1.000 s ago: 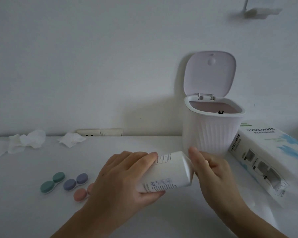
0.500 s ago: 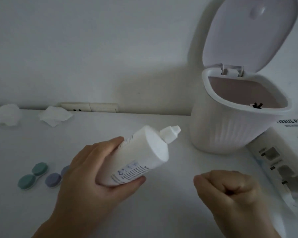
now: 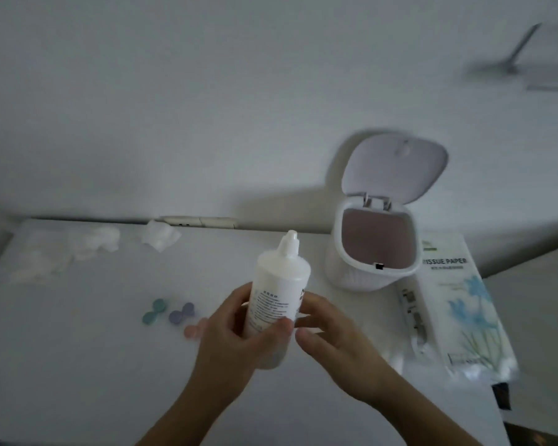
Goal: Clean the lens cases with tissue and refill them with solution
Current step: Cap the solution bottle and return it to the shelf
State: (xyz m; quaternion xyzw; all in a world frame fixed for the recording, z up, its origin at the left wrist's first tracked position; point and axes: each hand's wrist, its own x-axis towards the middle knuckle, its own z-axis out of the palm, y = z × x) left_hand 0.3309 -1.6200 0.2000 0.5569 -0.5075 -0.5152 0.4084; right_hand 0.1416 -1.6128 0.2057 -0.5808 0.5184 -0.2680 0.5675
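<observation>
Bottle went from tilted to upright; solution bottle (image 3: pixel 277 297) gripped in left hand (image 3: pixel 239 336), nozzle uncapped. Right hand (image 3: pixel 332 336) loose-fingered beside it, holding nothing. Lens cases (image 3: pixel 169 312) lidded on table (image 3: pixel 78 365), used tissues (image 3: pixel 94 244) behind. Wiping looks done, refill pending.

dim, grey cast | motion blur throughout | wide-angle bending at edges

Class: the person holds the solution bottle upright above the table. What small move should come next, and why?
Probably unscrew a lid with the right hand. The lens cases look capped, so nothing can be poured, while the left hand grips the bottle, nozzle up.
</observation>
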